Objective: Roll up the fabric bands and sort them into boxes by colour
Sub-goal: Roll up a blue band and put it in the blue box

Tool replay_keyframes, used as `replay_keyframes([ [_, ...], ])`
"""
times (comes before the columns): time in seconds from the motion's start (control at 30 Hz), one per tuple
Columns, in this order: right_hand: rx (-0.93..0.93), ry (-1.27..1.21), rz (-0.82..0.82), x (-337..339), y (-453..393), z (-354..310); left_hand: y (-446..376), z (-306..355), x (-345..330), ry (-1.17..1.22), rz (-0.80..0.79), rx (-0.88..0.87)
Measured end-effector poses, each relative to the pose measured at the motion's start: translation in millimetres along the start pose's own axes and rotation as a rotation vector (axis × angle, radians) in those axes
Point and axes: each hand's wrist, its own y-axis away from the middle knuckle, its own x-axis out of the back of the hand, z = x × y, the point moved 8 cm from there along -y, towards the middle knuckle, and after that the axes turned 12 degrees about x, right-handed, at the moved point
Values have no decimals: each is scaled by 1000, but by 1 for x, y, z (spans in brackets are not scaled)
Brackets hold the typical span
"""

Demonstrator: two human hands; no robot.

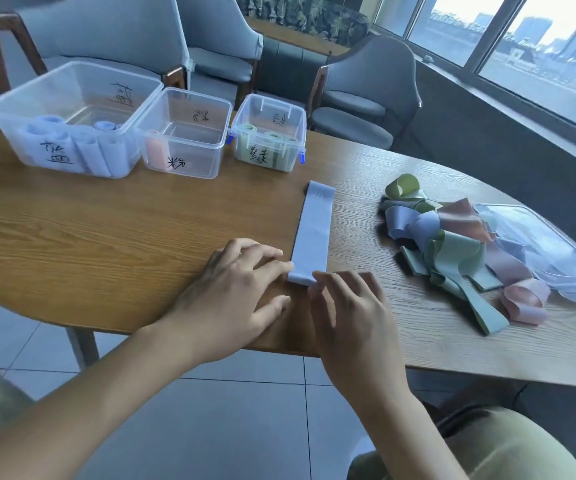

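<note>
A pale blue fabric band [314, 233] lies flat and stretched out on the wooden table [106, 237], its near end slightly turned up. My left hand [241, 289] touches that near end from the left with extended fingers. My right hand [345, 306] touches the same end from the right. Three clear boxes stand at the back: a large one [72, 116] with blue rolls, a middle one [186, 133] with a pink roll, and a small one [269, 133] with green rolls.
A heap of loose blue, green and pink bands [452, 247] lies at the right, beside a clear plastic lid [549, 251]. Grey chairs [366, 95] stand behind the table. The table's near edge is just under my wrists.
</note>
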Motion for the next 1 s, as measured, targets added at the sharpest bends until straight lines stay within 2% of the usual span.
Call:
replay_keyframes([
  [0.27,34,88,-66,-5,-5,0,0,-4,1,-39,26,66],
  [0.67,40,0,-58,-16,-19,16,1,-3,3,-57,52,77],
  [1.0,26,13,-129,-21,-25,23,1,-2,4,-61,61,77],
])
